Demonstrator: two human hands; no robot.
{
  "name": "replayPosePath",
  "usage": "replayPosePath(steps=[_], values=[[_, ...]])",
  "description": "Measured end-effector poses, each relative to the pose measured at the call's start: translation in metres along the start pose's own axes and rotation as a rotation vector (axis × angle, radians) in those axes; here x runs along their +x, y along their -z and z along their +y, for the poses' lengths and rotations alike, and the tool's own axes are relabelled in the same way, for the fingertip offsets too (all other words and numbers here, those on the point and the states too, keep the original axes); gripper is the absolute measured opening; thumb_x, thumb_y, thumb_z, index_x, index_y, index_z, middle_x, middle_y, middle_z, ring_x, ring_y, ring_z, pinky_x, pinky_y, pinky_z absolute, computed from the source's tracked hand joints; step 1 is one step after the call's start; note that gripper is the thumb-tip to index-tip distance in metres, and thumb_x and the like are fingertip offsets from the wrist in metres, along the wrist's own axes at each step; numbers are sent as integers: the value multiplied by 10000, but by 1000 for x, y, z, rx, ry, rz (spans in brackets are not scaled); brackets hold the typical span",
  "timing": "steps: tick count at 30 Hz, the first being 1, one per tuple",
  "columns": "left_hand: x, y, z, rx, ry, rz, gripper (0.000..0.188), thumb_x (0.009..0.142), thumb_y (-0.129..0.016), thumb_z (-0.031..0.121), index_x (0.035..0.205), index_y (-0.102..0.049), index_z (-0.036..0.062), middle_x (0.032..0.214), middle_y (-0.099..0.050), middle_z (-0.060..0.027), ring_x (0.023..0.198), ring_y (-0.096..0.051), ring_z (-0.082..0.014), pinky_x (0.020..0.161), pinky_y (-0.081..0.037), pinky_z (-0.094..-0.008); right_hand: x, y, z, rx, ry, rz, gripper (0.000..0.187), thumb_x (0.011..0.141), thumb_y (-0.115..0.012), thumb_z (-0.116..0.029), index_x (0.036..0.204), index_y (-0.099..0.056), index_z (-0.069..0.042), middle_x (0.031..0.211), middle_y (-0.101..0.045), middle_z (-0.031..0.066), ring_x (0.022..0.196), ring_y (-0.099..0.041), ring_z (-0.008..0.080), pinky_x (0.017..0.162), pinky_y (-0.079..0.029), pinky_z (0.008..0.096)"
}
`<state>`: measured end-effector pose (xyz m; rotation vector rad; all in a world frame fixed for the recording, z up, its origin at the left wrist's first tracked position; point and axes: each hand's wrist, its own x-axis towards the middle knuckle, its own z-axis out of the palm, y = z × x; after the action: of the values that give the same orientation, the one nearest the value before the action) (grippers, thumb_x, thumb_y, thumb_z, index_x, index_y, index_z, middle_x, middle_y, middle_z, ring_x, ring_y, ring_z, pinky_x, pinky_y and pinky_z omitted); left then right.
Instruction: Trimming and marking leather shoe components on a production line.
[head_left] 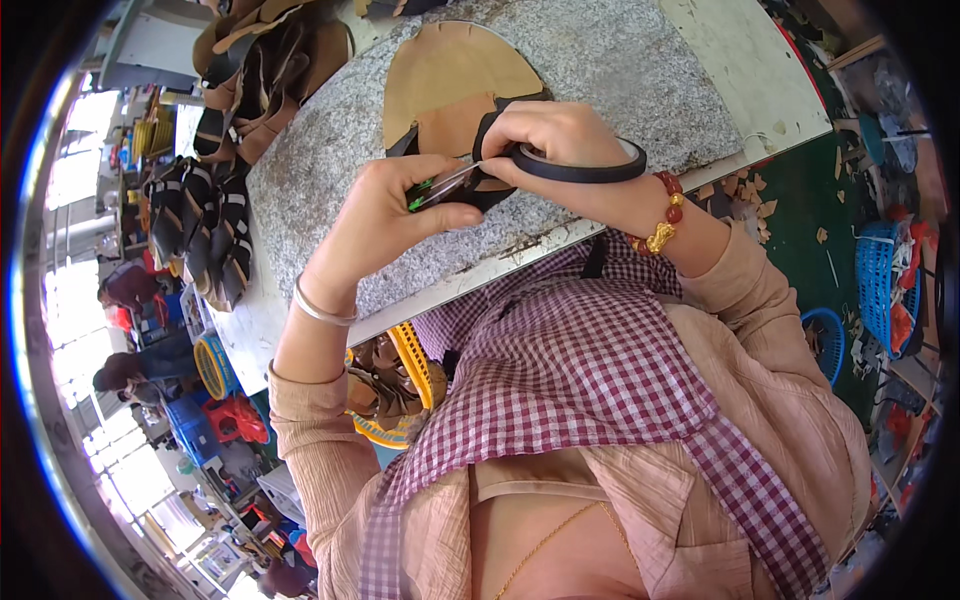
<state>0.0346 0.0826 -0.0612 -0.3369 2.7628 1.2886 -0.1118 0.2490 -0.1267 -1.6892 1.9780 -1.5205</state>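
A tan and brown leather shoe upper (455, 72) with black edging lies on the speckled stone slab (640, 80). My left hand (385, 215) is closed round a small metal-bladed cutter with green parts (440, 188), which looks like thread snips, beside the upper's near edge. My right hand (565, 135) is bent over the same edge, thumb and forefinger pinched close to the blades. A roll of black tape (625, 165) hangs round that hand, below the knuckles. The fingers hide what lies between the pinch and the blades.
Stacked brown shoe uppers (270, 70) lie at the slab's far left, with black and tan ones (200, 225) nearer. A yellow basket of brown pieces (415, 360) stands below the table's front edge. Blue baskets (880, 285) and leather scraps (755, 200) are to the right. People work farther left.
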Motion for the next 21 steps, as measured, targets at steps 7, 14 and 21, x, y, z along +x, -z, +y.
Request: replayPosePath(steps=[7,14,21], values=[[-9,5,-11,-68,93,-106,201,845,-728,35,1043,-728,2,780,-668,1,612,-481,-84,573,-396,-221,5,26,0,307,-140,-88,40,820,-729,-81,843,-703,-63,797,-686,4,660,-567,121,622,-450,244],[-15,3,-11,-185,11,-130,182,863,-700,21,1042,-723,0,754,-633,21,634,-478,-73,582,-401,-211,9,23,5,55,-60,-197,54,816,-737,-97,837,-699,-66,824,-691,4,677,-570,131,647,-457,257],[3,-6,2,-106,234,-198,263,879,-673,-10,1140,-700,-7,862,-676,9,692,-514,-61,612,-420,-184,5,13,4,-5,-12,-186,65,820,-742,-100,833,-695,-57,835,-693,4,681,-566,130,648,-454,261]])
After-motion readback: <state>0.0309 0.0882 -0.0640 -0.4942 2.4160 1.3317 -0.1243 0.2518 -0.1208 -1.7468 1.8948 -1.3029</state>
